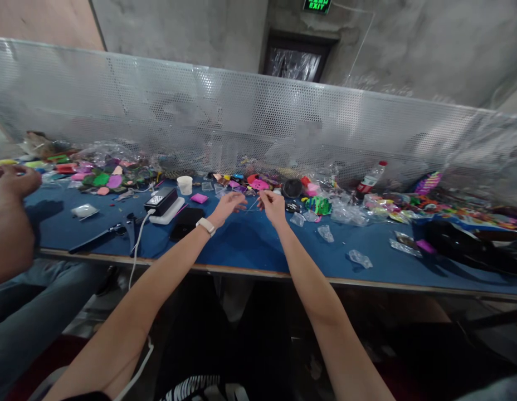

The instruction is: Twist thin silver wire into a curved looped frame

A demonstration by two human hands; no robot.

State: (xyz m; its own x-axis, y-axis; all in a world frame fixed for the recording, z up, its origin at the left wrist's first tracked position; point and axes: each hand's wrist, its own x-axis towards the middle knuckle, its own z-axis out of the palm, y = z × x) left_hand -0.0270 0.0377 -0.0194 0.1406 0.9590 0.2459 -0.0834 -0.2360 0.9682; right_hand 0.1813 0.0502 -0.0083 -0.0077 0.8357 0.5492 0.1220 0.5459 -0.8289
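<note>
Over the blue table, my left hand (228,207) and my right hand (272,206) face each other a short way apart. A thin pale thread (253,210) runs between their fingertips. Thumb and fingers of my right hand are pinched together on it. My left hand is loosely closed at the thread's other end; its fingertips are small and partly blurred. Behind my hands lie a bright pink clay piece (259,184) and other coloured bits. To the left sit a small pink packet (199,197) and a white cup (184,185).
A black charger box (161,201), dark phone (186,224) and scissors-like tool (131,231) lie left. A co-worker's hand (18,181) is at far left. Rightward are plastic scraps (360,258), a red-capped bottle (371,179) and a glossy black object (467,245). A perforated metal screen (242,120) stands behind.
</note>
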